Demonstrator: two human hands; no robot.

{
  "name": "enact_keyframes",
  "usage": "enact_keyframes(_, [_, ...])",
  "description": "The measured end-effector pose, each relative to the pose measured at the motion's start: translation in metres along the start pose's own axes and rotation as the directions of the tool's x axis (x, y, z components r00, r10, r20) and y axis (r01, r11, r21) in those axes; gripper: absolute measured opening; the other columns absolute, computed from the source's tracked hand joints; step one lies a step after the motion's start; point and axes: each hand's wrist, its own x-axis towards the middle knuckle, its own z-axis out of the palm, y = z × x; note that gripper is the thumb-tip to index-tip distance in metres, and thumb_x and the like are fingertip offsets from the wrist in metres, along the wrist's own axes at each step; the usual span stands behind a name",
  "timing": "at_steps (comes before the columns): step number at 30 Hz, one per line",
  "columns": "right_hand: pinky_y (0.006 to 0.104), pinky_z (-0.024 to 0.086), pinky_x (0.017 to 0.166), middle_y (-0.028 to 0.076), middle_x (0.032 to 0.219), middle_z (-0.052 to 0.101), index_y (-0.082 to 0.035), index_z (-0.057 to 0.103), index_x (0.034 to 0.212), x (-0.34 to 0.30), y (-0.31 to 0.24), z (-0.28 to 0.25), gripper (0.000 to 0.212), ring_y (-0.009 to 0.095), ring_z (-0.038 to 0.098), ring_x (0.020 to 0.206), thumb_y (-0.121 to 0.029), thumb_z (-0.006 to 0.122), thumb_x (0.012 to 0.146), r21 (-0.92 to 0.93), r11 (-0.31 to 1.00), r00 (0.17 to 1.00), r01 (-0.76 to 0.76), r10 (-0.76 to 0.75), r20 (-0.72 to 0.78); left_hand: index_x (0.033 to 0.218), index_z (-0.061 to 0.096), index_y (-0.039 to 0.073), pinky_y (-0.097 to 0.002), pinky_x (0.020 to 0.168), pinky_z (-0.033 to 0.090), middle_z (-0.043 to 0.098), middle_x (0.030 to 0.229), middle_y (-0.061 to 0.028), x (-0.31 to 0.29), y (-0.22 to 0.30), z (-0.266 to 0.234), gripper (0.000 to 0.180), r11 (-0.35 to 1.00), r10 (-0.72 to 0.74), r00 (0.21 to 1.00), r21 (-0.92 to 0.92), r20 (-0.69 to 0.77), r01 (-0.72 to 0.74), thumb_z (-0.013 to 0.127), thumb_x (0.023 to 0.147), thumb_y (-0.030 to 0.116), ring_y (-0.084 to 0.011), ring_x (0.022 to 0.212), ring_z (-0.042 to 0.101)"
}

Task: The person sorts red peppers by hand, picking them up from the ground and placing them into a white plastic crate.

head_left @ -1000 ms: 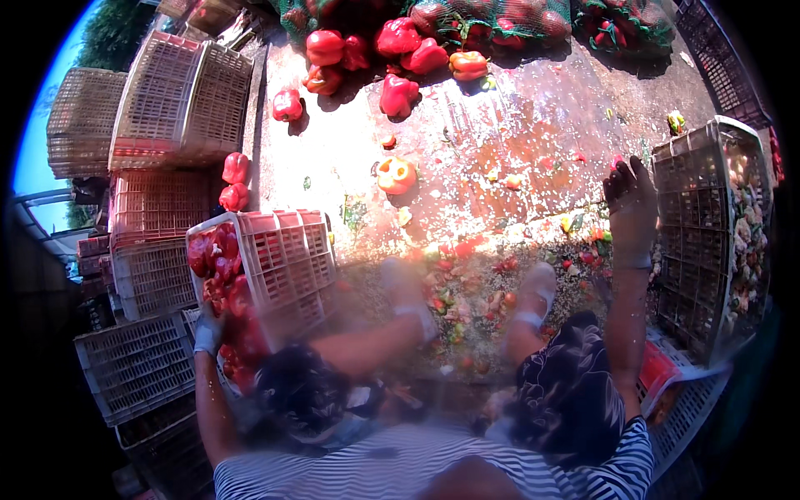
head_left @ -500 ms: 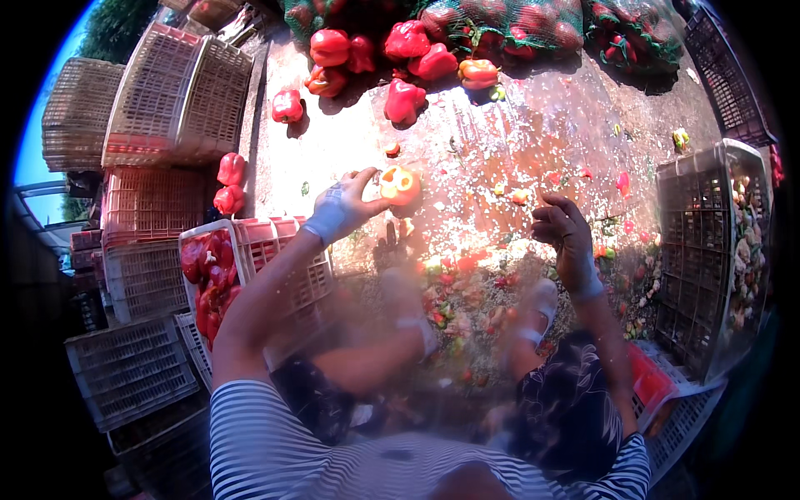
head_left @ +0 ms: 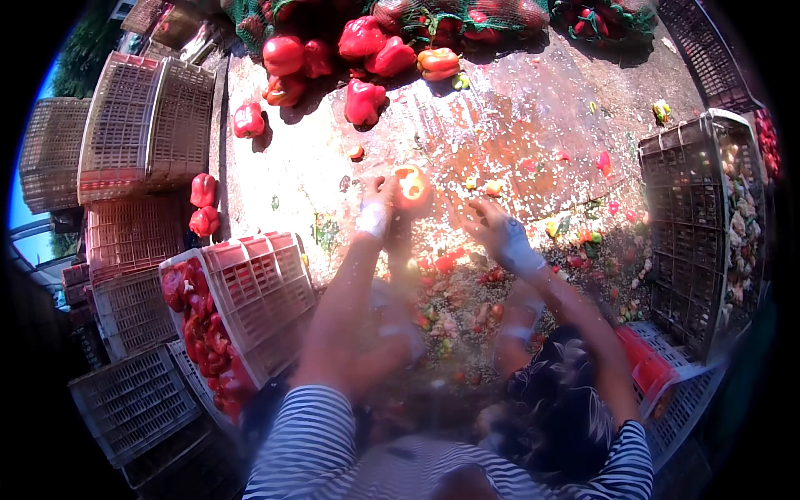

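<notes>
A cut bell pepper [head_left: 411,188], orange-red with its hollow end facing up, is gripped at its left side by the fingers of my left hand [head_left: 377,208]. My right hand [head_left: 497,237] hovers a short way to the right of that pepper, fingers bent toward it; whatever they pinch, if anything, is too small to make out. Whole red bell peppers [head_left: 364,102] lie beyond on the wet, seed-strewn work surface [head_left: 517,142]. Just past the held pepper sits a small cut-out pepper piece [head_left: 356,153].
Left of my arm leans a crate [head_left: 262,271] packed with red pepper pieces [head_left: 200,325]. Stacked crates [head_left: 121,125] rise at far left. Green net sacks of peppers [head_left: 492,21] line the back. A tall crate of pepper cores [head_left: 687,225] stands right. Scraps [head_left: 450,308] cover the ground between my feet.
My right hand has swung left toward the pepper, coming close to my left hand. The left hand still holds the pepper, its forearm now more upright. The whole view has shifted slightly.
</notes>
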Motion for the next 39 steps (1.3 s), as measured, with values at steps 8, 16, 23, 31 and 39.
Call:
enact_keyframes(8, [0.04,0.045,0.098,0.024,0.124,0.06,-0.003,0.046,0.138,0.07,0.001,0.031,0.062,0.034,0.059,0.116,-0.04,0.06,0.09,0.387,0.914,0.992,-0.124,0.11,0.059,0.128,0.053,0.001,-0.0307,0.078,0.057,0.064,0.111,-0.0106,-0.038,0.006,0.056,0.044,0.956,-0.055,0.976,-0.27,0.211,0.112,0.061,0.094,0.028,-0.0198,0.094,0.066])
enact_keyframes(16, [0.0385,0.047,0.095,0.022,0.126,0.056,0.001,0.046,0.133,0.025,-0.036,0.014,0.065,0.029,0.059,0.113,-0.036,0.067,0.084,0.45,0.879,0.984,-0.159,0.178,0.0,0.129,0.05,-0.002,-0.0372,0.088,0.056,0.061,0.119,-0.0167,-0.082,-0.013,0.067,0.047,0.868,0.279,0.921,-0.481,0.271,-0.121,0.059,0.096,0.03,-0.0259,0.102,0.066])
enact_keyframes(23, [0.0396,0.047,0.095,0.021,0.12,0.06,0.002,0.047,0.134,0.004,-0.028,0.023,0.078,0.031,0.06,0.111,-0.054,0.066,0.083,0.483,0.871,0.945,-0.092,0.229,-0.235,0.117,0.059,0.0,-0.0291,0.069,0.054,0.062,0.101,-0.0053,-0.134,0.055,0.079,0.042,0.902,-0.003,0.943,-0.407,0.334,0.147,0.07,0.082,0.021,-0.0149,0.086,0.063])
enact_keyframes(31, [0.0418,0.048,0.091,0.018,0.117,0.061,-0.006,0.053,0.126,-0.009,-0.057,0.01,0.061,0.035,0.061,0.107,-0.054,0.061,0.09,0.161,0.974,0.873,0.162,-0.065,-0.484,0.119,0.061,-0.001,-0.0298,0.071,0.054,0.068,0.095,-0.0101,-0.14,0.05,0.079,0.046,0.944,0.228,0.939,-0.296,0.258,-0.147,0.066,0.084,0.029,-0.0169,0.082,0.066])
enact_keyframes(39, [0.0377,0.05,0.082,0.012,0.101,0.065,-0.009,0.06,0.109,-0.006,-0.044,-0.001,0.059,0.028,0.065,0.093,-0.064,0.055,0.09,0.341,0.94,0.857,-0.007,0.181,-0.482,0.12,0.063,0.003,-0.0346,0.081,0.054,0.07,0.104,-0.0154,-0.154,0.074,0.102,0.051,0.898,0.281,0.934,0.282,0.222,-0.337,0.07,0.083,0.037,-0.0219,0.095,0.068])
